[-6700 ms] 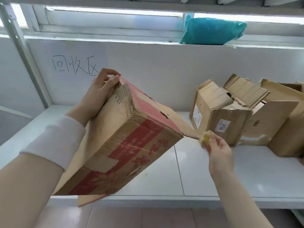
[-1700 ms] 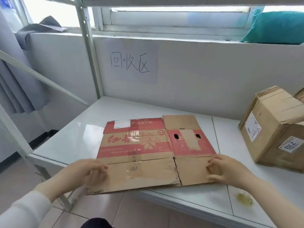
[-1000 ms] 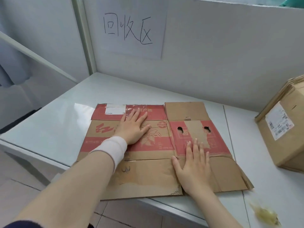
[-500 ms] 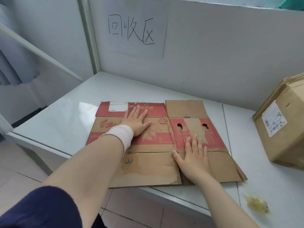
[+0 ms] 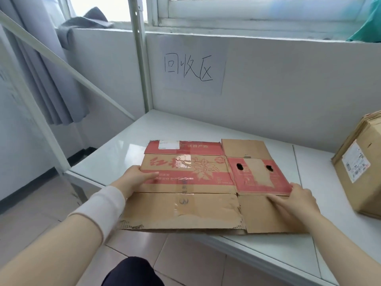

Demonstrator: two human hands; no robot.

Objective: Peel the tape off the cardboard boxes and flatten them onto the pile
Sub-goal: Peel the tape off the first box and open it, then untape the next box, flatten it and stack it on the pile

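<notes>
Your hands have left the top of the flattened box [image 5: 195, 182], where both palms were pressing half a second ago, and gone out to its two sides. Your left hand [image 5: 138, 178] now grips the box's 9 o'clock edge: the thumb lies along the red band on top and the fingers go out of sight under the cardboard. Your right hand [image 5: 299, 198] holds the 3 o'clock edge the same way, thumb stretched across the plain brown flap and the other fingers curled round the side, just below the red panel with two punched holes. A white cuff [image 5: 105, 207] covers your left wrist.

The box lies flat on the white table [image 5: 206, 129], printed side up, with shiny clear tape showing along its middle. Its 6 o'clock edge hangs over the table's front rim, most at the near left corner.

At 3 o'clock of the flattened box, well apart from it, a brown carton [image 5: 360, 178] with a white label stands unflattened. At 12 o'clock a handwritten paper sign [image 5: 193, 69] is stuck to the wall. Higher, at 1 o'clock, a green bag [image 5: 371, 23] sits on the window ledge; a grey cloth [image 5: 86, 21] lies on the ledge at 11 o'clock, beside a grey curtain [image 5: 41, 69].
</notes>
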